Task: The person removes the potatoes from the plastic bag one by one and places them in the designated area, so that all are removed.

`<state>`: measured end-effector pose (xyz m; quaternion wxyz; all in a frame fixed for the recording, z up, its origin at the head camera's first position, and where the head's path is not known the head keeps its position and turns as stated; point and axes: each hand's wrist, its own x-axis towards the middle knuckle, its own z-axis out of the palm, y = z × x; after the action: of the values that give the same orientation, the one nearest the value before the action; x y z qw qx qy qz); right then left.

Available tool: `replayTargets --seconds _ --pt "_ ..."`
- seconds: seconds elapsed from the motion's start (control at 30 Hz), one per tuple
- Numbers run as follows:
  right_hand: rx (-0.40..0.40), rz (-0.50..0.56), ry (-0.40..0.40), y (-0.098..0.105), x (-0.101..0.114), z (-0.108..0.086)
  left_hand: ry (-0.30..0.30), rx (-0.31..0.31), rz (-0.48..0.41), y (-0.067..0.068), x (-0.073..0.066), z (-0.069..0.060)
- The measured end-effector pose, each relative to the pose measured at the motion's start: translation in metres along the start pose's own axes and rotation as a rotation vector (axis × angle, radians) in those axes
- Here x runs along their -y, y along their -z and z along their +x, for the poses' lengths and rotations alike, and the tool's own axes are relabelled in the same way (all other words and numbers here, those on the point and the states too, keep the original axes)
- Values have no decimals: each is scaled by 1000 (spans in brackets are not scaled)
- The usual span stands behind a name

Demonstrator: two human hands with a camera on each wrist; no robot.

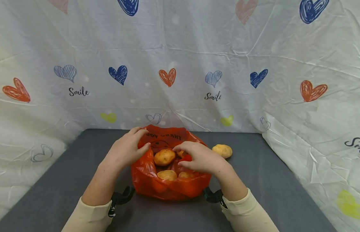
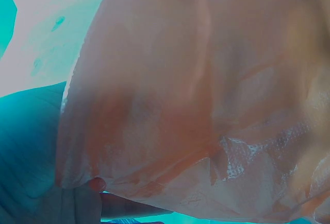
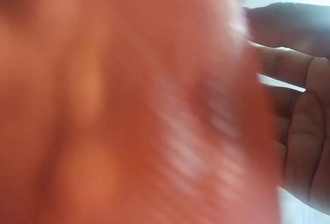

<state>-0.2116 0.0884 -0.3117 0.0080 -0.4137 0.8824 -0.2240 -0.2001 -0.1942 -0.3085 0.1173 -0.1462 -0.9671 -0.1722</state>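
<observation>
A red plastic bag point(image 1: 171, 190) stands with its mouth open on the dark table, a printed "THANK YOU" showing inside its far wall. In it lie several potatoes, one large potato point(image 1: 164, 157) at the middle and another potato point(image 1: 167, 175) near the front rim. My left hand point(image 1: 126, 146) is at the bag's left rim, thumb and fingers spread apart. Over the right side reaches my right hand point(image 1: 201, 157), fingers loosely bent, with a gap between thumb and forefinger. In both wrist views the bag's wall fills most of the picture, partly hiding the fingers.
One loose potato point(image 1: 222, 150) lies on the dark grey table point(image 1: 249, 180), just right of the bag. Behind and beside the table hangs a white sheet point(image 1: 185, 48) printed with hearts. A dark wrist strap point(image 1: 121, 197) sits on the left forearm.
</observation>
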Motion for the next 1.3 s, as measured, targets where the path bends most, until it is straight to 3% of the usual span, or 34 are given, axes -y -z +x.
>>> replayTargets --seconds 0.23,0.57,0.7,1.3 --pt "116 -33 8 -27 2 16 -4 5 -5 -2 -1 0" --pt "232 -87 -72 -58 0 26 -1 8 -6 -3 -1 0" --pt "246 -104 -117 -66 -4 28 3 11 -10 -2 -1 -1" --pt "273 -119 -116 -75 -5 34 4 20 0 0 -1 -2"
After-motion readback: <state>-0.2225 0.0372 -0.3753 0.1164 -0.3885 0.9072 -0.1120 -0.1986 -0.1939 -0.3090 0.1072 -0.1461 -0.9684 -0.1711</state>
